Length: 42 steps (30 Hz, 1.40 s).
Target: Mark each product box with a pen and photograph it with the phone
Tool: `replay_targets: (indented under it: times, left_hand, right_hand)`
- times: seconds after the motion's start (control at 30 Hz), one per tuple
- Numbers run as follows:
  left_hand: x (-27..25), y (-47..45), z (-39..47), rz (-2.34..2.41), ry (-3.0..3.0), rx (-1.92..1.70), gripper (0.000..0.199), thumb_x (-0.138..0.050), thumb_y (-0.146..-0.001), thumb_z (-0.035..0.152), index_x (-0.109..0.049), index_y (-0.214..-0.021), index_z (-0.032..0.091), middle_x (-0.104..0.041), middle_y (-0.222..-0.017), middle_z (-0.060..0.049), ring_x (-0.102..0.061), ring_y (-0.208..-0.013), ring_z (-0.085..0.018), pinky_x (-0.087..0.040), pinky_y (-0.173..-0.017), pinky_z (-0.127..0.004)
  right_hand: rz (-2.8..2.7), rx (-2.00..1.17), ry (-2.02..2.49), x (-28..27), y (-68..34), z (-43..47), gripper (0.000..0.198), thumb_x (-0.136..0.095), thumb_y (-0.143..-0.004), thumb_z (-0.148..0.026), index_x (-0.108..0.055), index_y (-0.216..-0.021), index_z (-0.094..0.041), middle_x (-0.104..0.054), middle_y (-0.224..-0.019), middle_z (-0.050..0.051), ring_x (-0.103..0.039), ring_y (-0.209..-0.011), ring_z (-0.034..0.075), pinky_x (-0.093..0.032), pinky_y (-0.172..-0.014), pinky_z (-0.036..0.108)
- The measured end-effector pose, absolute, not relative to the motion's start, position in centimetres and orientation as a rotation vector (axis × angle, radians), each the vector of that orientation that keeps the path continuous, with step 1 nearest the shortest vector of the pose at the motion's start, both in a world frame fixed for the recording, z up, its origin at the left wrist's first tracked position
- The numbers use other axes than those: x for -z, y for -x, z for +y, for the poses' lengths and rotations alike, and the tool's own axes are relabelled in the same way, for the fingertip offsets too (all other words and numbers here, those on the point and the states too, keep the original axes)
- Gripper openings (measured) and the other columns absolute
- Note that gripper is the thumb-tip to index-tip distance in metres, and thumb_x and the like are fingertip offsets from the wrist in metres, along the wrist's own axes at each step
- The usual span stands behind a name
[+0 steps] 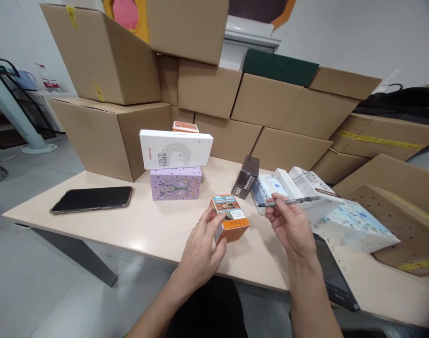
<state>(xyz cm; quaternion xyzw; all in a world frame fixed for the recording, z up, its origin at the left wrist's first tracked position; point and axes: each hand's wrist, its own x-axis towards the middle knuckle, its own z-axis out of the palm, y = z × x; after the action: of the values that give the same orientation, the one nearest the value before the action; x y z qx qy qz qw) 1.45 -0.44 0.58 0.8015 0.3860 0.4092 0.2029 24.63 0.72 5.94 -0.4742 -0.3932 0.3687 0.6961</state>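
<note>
My left hand (204, 241) grips the left side of a small orange box (237, 229) with a printed top, which stands near the table's front edge. Between the thumb and fingers of my right hand (290, 220) is a grey pen (302, 200), its tip pointing left, held above the table to the right of the orange box. Behind the orange box a dark brown box (247, 176) stands tilted. Further left, a white power bank box (177, 150) rests on top of a purple patterned box (175, 184).
On the table's left lies a black smartphone (92, 199). Blue-and-white packs (362, 223) and a white box (288, 183) crowd the right, beside a dark tablet-like device (332, 267) at the front edge. Stacked cardboard boxes (210, 87) wall off the back.
</note>
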Motion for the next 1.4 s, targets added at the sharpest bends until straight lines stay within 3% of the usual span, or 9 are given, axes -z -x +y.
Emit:
replay_targets:
  times: [0.17,0.37,0.63,0.8,1.4]
  left_hand:
    - [-0.8,-1.5,-0.5,1.085,-2.223,-1.142,0.057,-0.050,-0.093,0.021,-0.033,-0.147,0.030,-0.035,-0.153,-0.013,-0.036,-0.144,-0.027,-0.044,-0.111,-0.047]
    - [-0.7,-1.6,-0.4,1.095,-2.241,-1.174,0.054,-0.052,-0.093,0.022,-0.038,-0.145,0.033,-0.030,-0.154,-0.012,-0.045,-0.138,-0.028,-0.050,-0.104,-0.046]
    - [-0.6,-1.6,-0.3,1.119,-2.269,-1.154,0.050,-0.052,-0.093,0.023,-0.041,-0.142,0.032,-0.032,-0.153,-0.012,-0.048,-0.135,-0.028,-0.053,-0.101,-0.047]
    - [-0.9,-1.6,-0.4,1.115,-2.269,-1.122,0.048,-0.049,-0.095,0.022,-0.040,-0.141,0.032,-0.032,-0.154,-0.011,-0.043,-0.140,-0.027,-0.050,-0.105,-0.046]
    - [-0.8,-1.7,-0.5,1.120,-2.287,-1.119,0.047,-0.046,-0.096,0.022,-0.038,-0.142,0.031,-0.030,-0.155,-0.012,-0.046,-0.138,-0.026,-0.052,-0.102,-0.043]
  right_hand:
    - [-0.828,-0.822,0.998,-7.0,-23.6,1.0,0.037,-0.070,-0.079,-0.055,-0.063,-0.093,-0.021,-0.056,-0.063,-0.004,-0.051,-0.051,0.008,-0.039,-0.046,0.021]
    - [-1.127,-0.862,1.050,-8.8,-20.5,2.2,0.035,-0.069,-0.080,-0.052,-0.059,-0.094,-0.021,-0.066,-0.075,0.001,-0.062,-0.066,0.013,-0.052,-0.064,0.028]
    - [-1.375,-0.756,1.206,-7.7,-17.7,4.7,0.028,-0.063,-0.081,-0.048,-0.053,-0.083,-0.022,-0.056,-0.059,-0.005,-0.048,-0.047,0.010,-0.042,-0.048,0.024]
    - [-1.494,-0.712,1.213,-7.1,-17.8,4.5,0.031,-0.055,-0.086,-0.049,-0.063,-0.083,-0.019,-0.060,-0.063,-0.001,-0.054,-0.054,0.013,-0.044,-0.053,0.025]
    - [-1.704,-0.469,1.245,-7.2,-17.7,4.2,0.031,-0.048,-0.093,-0.039,-0.060,-0.073,-0.019,-0.064,-0.072,0.000,-0.058,-0.066,0.013,-0.044,-0.065,0.023]
